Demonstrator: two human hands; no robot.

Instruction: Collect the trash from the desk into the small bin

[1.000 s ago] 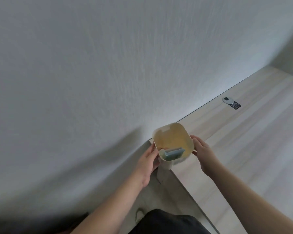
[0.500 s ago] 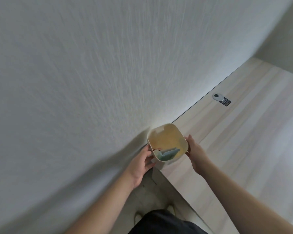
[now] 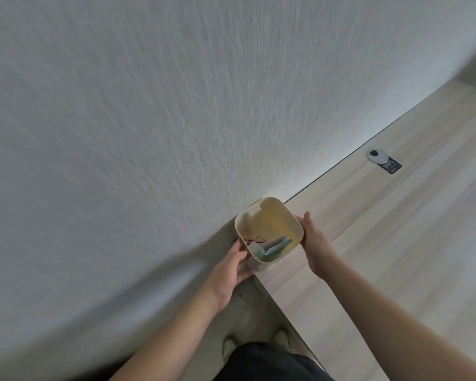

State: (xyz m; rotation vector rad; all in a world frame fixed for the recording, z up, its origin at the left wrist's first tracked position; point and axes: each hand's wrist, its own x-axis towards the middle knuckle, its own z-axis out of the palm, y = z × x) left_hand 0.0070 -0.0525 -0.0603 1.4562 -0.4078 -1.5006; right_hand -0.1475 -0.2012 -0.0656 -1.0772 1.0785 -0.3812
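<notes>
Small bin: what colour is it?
Cream, with a yellowish inside; the small bin shows best in the head view.

A grey, finely textured wall [image 3: 176, 119] fills most of the view and meets the far edge of a pale wood-grain worktop [image 3: 396, 243] that runs off to the right. Near that far edge, a round white cable grommet [image 3: 377, 156] with a dark opening sits flush in the worktop, and a small black label [image 3: 391, 166] with white print, too small to read, lies touching it on the right. Below the worktop's near corner, a pale grey floor [image 3: 248, 312] shows, with two light-coloured shoes [image 3: 282, 338] and dark trousers [image 3: 270, 362] at the bottom edge.
</notes>
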